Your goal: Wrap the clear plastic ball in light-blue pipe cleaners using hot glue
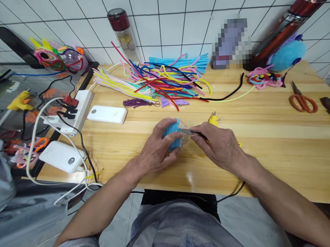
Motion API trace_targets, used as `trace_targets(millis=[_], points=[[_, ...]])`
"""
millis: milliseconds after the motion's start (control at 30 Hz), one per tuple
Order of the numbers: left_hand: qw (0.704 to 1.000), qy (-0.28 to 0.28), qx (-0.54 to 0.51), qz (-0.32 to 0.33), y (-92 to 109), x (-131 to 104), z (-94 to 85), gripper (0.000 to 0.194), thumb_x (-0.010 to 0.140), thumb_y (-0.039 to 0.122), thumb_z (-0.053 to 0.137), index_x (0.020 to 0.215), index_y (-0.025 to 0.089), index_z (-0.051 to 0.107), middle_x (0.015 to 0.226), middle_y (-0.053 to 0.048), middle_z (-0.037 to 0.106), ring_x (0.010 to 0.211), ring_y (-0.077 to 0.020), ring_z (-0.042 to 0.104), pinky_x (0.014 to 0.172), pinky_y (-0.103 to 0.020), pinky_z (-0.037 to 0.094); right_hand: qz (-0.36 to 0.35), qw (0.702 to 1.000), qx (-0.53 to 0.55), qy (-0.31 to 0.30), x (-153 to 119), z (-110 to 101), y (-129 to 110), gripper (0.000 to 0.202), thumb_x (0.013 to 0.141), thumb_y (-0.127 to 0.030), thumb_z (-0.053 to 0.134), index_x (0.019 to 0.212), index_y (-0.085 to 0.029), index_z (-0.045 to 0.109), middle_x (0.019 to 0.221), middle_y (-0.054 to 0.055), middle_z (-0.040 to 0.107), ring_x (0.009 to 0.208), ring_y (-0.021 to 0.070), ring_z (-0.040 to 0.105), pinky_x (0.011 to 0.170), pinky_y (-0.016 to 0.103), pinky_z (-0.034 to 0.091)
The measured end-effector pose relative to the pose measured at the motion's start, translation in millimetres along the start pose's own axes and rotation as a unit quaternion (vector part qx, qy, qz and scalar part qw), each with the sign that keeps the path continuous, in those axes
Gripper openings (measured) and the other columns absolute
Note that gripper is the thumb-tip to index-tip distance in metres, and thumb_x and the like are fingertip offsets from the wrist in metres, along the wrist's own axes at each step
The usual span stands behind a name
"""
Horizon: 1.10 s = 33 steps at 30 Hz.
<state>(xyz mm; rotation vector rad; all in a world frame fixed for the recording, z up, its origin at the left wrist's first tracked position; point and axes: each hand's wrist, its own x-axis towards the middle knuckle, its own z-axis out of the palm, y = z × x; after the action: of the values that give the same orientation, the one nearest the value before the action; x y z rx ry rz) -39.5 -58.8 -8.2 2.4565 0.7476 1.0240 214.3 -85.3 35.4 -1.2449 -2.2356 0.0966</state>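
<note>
Half-covered in blue, a clear ball (172, 128) sits mid-frame, grasped by the left hand (158, 145); the right hand (220, 144) grips a knife (185, 131), blade at the blue edge. Seemingly that edge is being tucked or trimmed, calling next for steadiness. Pipe cleaners (166, 79) lie upper centre.

I count 1 round clear-and-blue plastic piece (172, 131), 1 grey-bladed knife (185, 131), 2 yellow plastic glue guns (21, 102), 2 white rectangular power banks (106, 114), 1 red-lidded clear bottle (120, 24), 1 red metal thermos (288, 23); multicoloured fuzzy pipe cleaners (168, 82) too tangled to count.
</note>
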Motion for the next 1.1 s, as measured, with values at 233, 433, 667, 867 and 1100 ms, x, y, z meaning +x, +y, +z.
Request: trace_targets(millis=[233,433,667,867,1100], points=[[1.000,0.002,-0.004,0.018,-1,1,0.2,0.065,0.093,0.012,0.065,0.151,0.032,0.043,0.166,-0.017,0.036,0.158,-0.0372,0.039,0.124,-0.064,0.047,0.011,1.000,0.026,0.014,1,-5,10,0.033,0.116,-0.041,0.047,0.117,-0.020,0.072,0.094,0.006,0.080,0.077,0.0181,0.074,0.067,0.029,0.052],[0.999,-0.006,-0.023,0.030,-2,1,-3.3,0.065,0.094,0.012,0.064,0.152,0.032,0.044,0.165,-0.016,0.037,0.159,-0.0362,0.038,0.125,-0.064,0.046,-0.009,1.000,0.019,0.009,3,-5,10,0.033,0.117,-0.039,0.046,0.116,-0.019,0.072,0.092,0.005,0.079,0.074,0.0165,0.073,0.063,0.027,0.050],[0.998,-0.020,-0.035,0.039,-4,1,-5.6,0.062,0.096,0.016,0.067,0.152,0.032,0.045,0.166,-0.017,0.036,0.161,-0.0375,0.035,0.127,-0.068,0.043,-0.036,0.999,0.016,0.015,2,-4,9,0.029,0.117,-0.037,0.048,0.118,-0.019,0.071,0.091,0.003,0.077,0.072,0.0149,0.072,0.059,0.027,0.046],[0.999,-0.028,-0.025,0.039,-2,2,-6.1,0.064,0.093,0.012,0.064,0.150,0.032,0.043,0.166,-0.017,0.034,0.160,-0.0380,0.035,0.126,-0.068,0.044,-0.040,0.999,0.002,0.021,1,-3,11,0.027,0.116,-0.035,0.049,0.118,-0.018,0.070,0.091,0.004,0.077,0.073,0.0154,0.073,0.058,0.028,0.044],[0.998,-0.030,-0.023,0.045,-2,3,-7.4,0.063,0.092,0.011,0.064,0.148,0.030,0.044,0.164,-0.017,0.035,0.159,-0.0379,0.036,0.127,-0.067,0.044,-0.051,0.998,-0.011,0.020,1,-2,11,0.026,0.116,-0.033,0.049,0.118,-0.018,0.070,0.088,0.002,0.075,0.072,0.0150,0.072,0.058,0.027,0.043]])
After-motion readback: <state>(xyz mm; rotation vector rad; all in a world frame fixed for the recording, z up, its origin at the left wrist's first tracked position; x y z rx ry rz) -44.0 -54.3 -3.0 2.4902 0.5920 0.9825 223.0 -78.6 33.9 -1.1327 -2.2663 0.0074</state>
